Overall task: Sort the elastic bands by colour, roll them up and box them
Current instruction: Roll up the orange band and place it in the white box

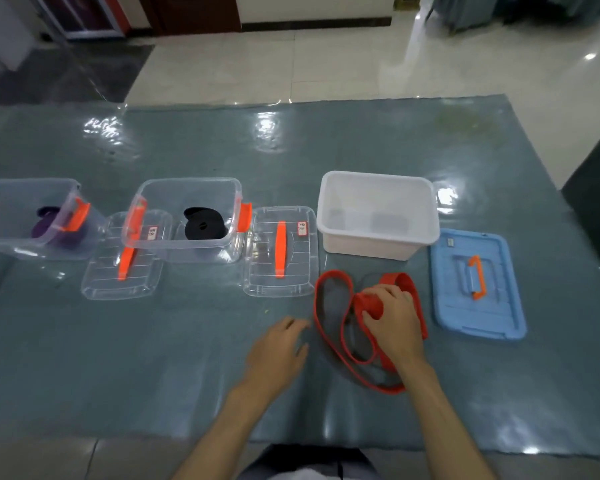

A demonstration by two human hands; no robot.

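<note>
Right hand (394,317) curled over a rolled end of the red band (329,327), gripping it, forearm angled in from lower right. Left hand (278,348) flat on the table (118,358), fingers relaxed and spread, just left of the band. Band's loose loops trailing toward the near edge, long axis running near to far, in front of the white box (378,216).
</note>
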